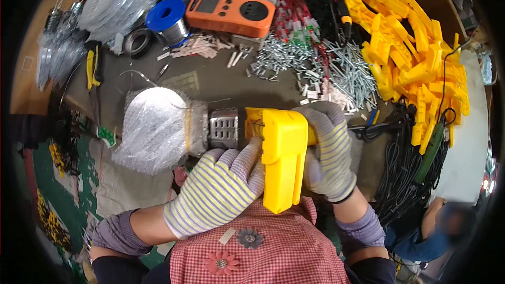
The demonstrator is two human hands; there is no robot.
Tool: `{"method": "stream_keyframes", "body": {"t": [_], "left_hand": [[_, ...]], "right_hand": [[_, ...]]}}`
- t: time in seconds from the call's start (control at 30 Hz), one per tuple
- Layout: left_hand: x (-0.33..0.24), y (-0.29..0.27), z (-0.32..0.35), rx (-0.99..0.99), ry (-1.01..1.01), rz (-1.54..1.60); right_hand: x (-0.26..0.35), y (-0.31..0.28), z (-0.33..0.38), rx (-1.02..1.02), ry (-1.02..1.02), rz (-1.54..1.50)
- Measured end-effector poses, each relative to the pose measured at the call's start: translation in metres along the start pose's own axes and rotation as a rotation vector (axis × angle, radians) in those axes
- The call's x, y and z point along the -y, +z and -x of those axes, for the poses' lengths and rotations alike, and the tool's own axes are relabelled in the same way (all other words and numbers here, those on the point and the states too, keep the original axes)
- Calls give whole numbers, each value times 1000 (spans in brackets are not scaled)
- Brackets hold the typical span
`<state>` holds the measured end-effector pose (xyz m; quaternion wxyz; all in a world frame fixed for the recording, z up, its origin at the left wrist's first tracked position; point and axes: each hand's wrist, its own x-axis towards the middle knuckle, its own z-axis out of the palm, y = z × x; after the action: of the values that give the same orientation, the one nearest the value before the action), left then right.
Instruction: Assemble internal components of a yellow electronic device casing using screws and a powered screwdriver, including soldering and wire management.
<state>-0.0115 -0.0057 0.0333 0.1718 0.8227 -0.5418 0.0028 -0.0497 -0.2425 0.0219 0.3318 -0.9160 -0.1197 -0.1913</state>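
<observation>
A yellow plastic gun-shaped housing [284, 152] with a perforated metal barrel [225, 126] lies across the middle of the view, its handle pointing down toward me. A bubble-wrapped rounded part [155, 129] sits on the barrel's left end. My left hand [218, 189], in a striped knit glove, presses against the housing's lower left beside the barrel. My right hand [329, 150], gloved the same way, wraps the housing's right end from behind.
On the workbench lie a heap of yellow plastic shells [415, 47], scattered small metal parts [326, 68], an orange meter box [231, 11], a blue solder spool [168, 18], bagged parts [113, 0], black cables [405, 163] and a green-handled tool [431, 150]. Another person [436, 231] crouches at lower right.
</observation>
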Motion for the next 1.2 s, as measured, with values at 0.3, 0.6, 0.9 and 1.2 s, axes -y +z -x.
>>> {"method": "stream_keyframes", "body": {"t": [0.3,0.6,0.9,1.2], "left_hand": [[-6,8,46,-255,-439,883],[-2,-7,47,-163,-767,2025],[19,-55,4,-14,-149,459],[32,-18,-32,51,-11,66]], "right_hand": [[6,-4,-12,216,-29,180],[10,-1,-7,178,-25,232],[18,-2,-16,317,46,319],[-19,-25,-44,324,250,56]]}}
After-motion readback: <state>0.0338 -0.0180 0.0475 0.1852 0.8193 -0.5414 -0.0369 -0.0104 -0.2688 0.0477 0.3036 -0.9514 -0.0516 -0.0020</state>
